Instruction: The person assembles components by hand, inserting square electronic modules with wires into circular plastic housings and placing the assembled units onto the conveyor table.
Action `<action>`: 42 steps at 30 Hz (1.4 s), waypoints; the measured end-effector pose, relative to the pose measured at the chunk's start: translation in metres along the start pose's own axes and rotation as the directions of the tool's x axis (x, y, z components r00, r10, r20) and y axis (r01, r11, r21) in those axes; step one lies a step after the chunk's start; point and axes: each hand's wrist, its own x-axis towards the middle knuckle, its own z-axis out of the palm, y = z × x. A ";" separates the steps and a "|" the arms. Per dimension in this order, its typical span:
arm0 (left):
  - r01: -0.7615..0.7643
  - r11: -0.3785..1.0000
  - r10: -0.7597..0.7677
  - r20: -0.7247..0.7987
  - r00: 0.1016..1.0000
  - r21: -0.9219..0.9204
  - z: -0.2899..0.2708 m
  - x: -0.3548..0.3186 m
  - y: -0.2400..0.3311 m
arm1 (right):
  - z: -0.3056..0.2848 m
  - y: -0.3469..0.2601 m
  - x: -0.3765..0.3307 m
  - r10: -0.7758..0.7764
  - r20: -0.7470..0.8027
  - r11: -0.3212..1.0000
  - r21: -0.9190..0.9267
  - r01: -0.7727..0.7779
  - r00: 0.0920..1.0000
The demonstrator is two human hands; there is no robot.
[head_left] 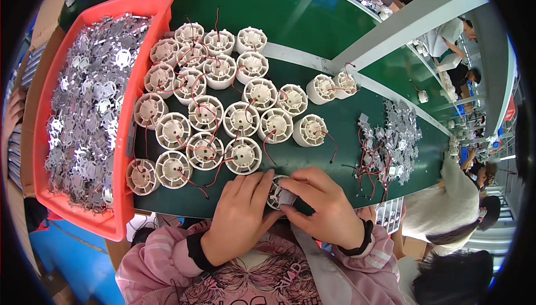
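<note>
At the near edge of the green table, my left hand (239, 211) is closed around the side of a white round plastic housing (273, 198), mostly hidden by my fingers. My right hand (325, 204) pinches a small grey metal plate (287, 197) between thumb and fingers, over the housing's right side. Whether the plate touches the housing, I cannot tell. Just beyond my hands stand several like housings with spoked open tops and red and black wires, the nearest housing (243, 156) directly ahead of my left hand.
A red plastic bin (129, 154) heaped with thin silver metal plates (89, 109) stands at the left. On the right lies a pile of small metal plates with wires (393, 143). A white metal post (402, 26) rises from the table's far side. Other people sit along the right.
</note>
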 end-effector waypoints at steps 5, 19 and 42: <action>0.000 0.999 0.000 -0.006 1.000 -0.039 0.004 0.000 -0.008 | -0.003 0.001 0.003 0.037 0.035 0.999 0.033 -0.038 0.999; -0.039 0.999 0.038 0.025 0.999 0.021 0.002 0.000 -0.005 | -0.008 -0.014 0.001 0.104 0.110 0.994 -0.039 -0.100 0.988; -0.039 0.999 0.039 -0.005 0.999 0.007 0.010 -0.008 -0.006 | 0.013 0.033 -0.027 0.205 0.119 0.749 0.620 -0.234 0.971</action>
